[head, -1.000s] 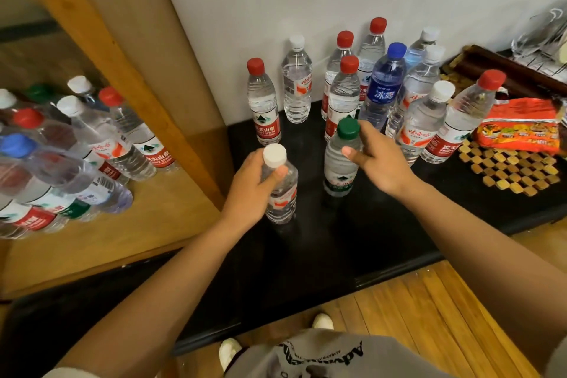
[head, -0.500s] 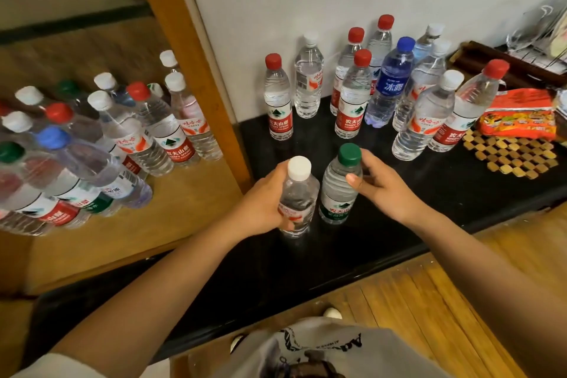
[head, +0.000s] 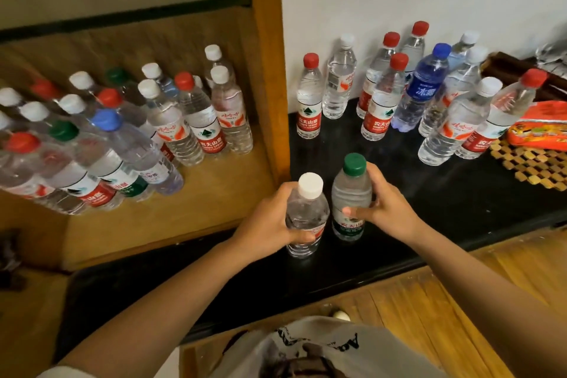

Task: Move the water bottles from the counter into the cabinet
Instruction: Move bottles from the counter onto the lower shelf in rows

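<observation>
Hands wrapped round 2 bottles above counter (head: 460, 209) edge beside cabinet (head: 214, 193): left hand (head: 270, 224) gripping white-capped bottle (head: 306, 215), right hand (head: 389, 209) green-capped bottle (head: 351, 196). Apparently lifted. Risk: knocking crowded shelf bottles (head: 196, 120) over when setting down.

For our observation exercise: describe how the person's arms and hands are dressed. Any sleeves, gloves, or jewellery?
Both forearms are bare. The left hand and the right hand wear no gloves, and no rings or watch show. Only a white sleeve edge shows at the left arm's upper end. The right arm's sleeve is out of frame.
</observation>
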{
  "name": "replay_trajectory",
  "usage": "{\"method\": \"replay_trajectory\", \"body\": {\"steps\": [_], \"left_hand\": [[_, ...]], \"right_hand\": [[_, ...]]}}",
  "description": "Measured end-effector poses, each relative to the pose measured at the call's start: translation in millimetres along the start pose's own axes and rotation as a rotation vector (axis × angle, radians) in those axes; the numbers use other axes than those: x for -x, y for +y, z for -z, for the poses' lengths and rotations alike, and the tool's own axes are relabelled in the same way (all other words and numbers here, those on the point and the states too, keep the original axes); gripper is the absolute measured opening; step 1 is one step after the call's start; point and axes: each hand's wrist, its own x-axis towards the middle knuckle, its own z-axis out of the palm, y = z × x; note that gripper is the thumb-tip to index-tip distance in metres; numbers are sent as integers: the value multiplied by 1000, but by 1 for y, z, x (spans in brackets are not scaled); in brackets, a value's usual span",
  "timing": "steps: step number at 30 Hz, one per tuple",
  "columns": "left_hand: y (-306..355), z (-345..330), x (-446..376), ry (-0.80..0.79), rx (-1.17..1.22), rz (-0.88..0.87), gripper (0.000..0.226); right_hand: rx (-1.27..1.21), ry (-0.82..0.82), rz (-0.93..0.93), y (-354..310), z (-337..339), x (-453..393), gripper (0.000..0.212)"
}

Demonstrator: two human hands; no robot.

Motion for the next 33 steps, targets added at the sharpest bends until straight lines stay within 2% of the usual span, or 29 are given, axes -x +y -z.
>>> {"method": "replay_trajectory", "body": {"steps": [6,11,16,23,28,33], "left_hand": [[-26,53,37,4,91,55,82],[-52,96,55,130,177,90,82],[-82,128,57,257,220,107,79],[-105,141,45,349,330,102,76],[-112,147,32,363,403,86,74],[-116,151,18,479,377,67,76]], "right_hand": [[-67,-149,62,-42,-43,-7,77],[-63,-231,157,-80,-82,-21,77],[-65,-195,202,-103,-119,-41,81],[-74,-89,142,-108,-149,-74,81],[-132,-86,101,-103,-164,-90,74],[-208,-91,69,-106,-167,-113,79]]}}
